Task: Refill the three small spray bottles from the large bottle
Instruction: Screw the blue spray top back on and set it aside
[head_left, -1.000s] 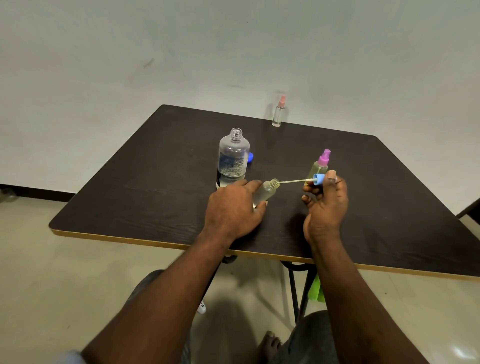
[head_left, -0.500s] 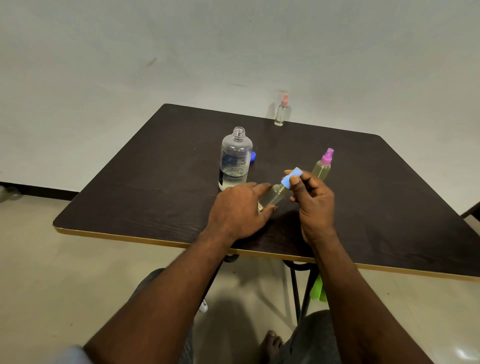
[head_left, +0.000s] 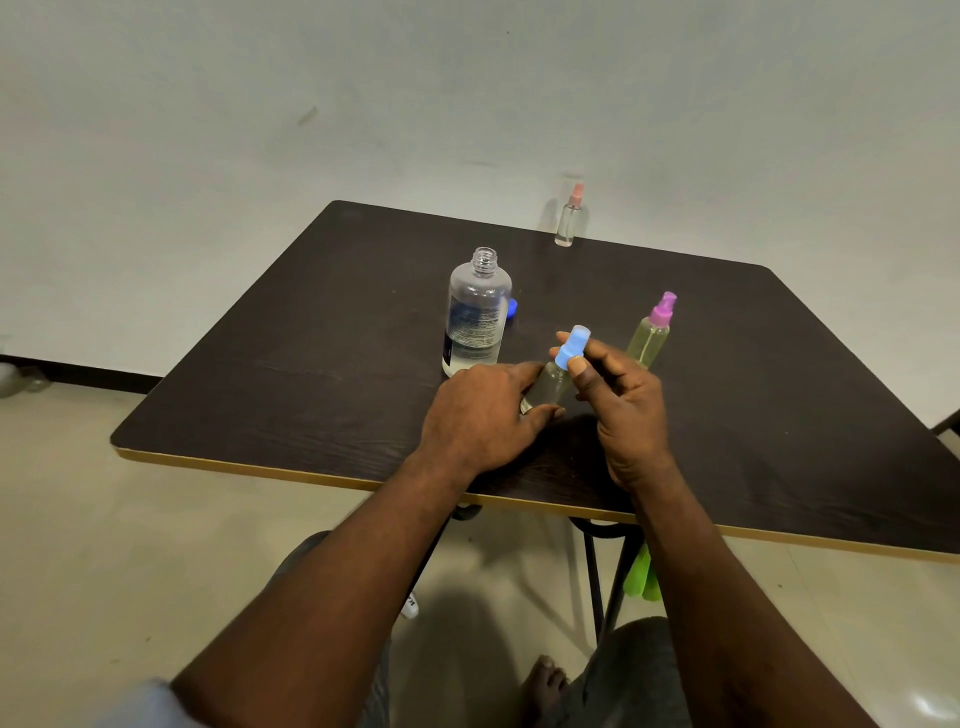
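Note:
My left hand (head_left: 480, 418) grips a small clear spray bottle (head_left: 550, 385) near the table's front middle. My right hand (head_left: 621, 400) pinches that bottle's light blue spray cap (head_left: 571, 349), which sits on its neck. The large clear bottle (head_left: 475, 314) stands uncapped just behind my left hand, with a little liquid at the bottom. Its blue cap (head_left: 513, 308) lies behind it on the right. A pink-capped spray bottle (head_left: 652, 332) with yellowish liquid stands to the right. Another small spray bottle (head_left: 570, 218), with a pale pink cap, stands at the far edge.
The dark wooden table (head_left: 322, 353) has a light front edge and stands close to a pale wall. Below it show black metal legs (head_left: 597, 571), a green object (head_left: 643, 577), my knees and a bare foot on the tiled floor.
My right hand brought the blue spray cap with its tube from the right and set it into the small bottle. The bottle has come more upright in my left hand.

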